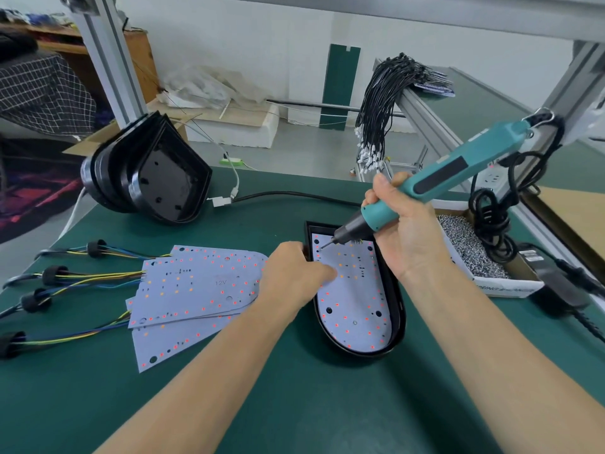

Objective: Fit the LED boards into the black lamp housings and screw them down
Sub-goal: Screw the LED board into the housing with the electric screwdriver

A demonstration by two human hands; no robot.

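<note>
One LED board (pixel 355 299) in one housing (pixel 397 309), one screwdriver (pixel 435 181), one box of screws (pixel 471 247).

Your green bench mat (pixel 229 388) carries a lamp housing (pixel 397 309), loose LED boards (pixel 196 283) and stacked housings (pixel 147 178). A screw box (pixel 471 250) sits at right.

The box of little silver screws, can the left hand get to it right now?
Probably not easily. The left hand presses the white LED board in the black lamp housing, and the right hand, holding the teal electric screwdriver, lies between it and the white cardboard box of silver screws.
</note>
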